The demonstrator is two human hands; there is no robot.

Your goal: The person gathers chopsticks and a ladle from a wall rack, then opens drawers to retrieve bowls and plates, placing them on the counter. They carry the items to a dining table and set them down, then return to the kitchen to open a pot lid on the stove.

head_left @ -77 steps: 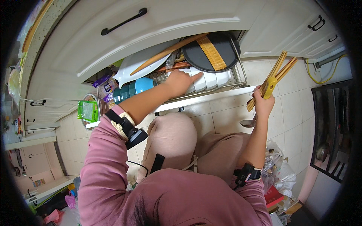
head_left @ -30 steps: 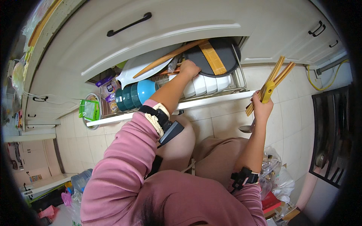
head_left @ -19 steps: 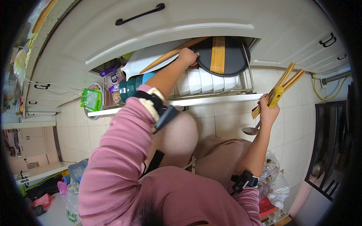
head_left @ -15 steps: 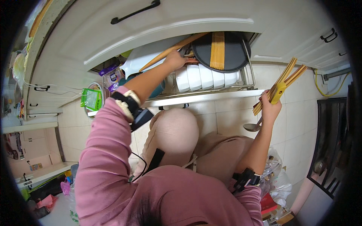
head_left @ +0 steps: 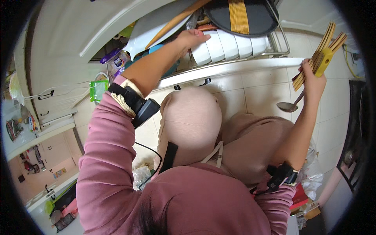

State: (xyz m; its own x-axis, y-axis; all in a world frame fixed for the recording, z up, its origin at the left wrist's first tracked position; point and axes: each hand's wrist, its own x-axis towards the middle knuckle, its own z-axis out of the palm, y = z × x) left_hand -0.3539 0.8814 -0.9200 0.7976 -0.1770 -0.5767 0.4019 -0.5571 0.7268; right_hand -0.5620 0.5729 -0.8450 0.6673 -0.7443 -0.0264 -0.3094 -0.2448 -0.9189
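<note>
- Head view, landmark: the row of white bowls stands in the open drawer, just behind the drawer front; its long axis runs left to right, nearly along that front.
- Left hand: at the row's left end, and much the nearer hand. Its fingertips point right, over the first bowl's edge – whether they touch it, or close on anything, I cannot tell.
- Just beyond the row's left end, near those fingertips, lies a reddish-brown object; a tapered wooden rod slants beyond and left.
- Beyond the row, toward its right, lies a black round pan with a bamboo mat across it.
- Right hand: well apart, right of the row, gripping a bundle of chopsticks – long axis slanting up and right – with a yellow piece and a metal ladle, its bowl hanging below.
</note>
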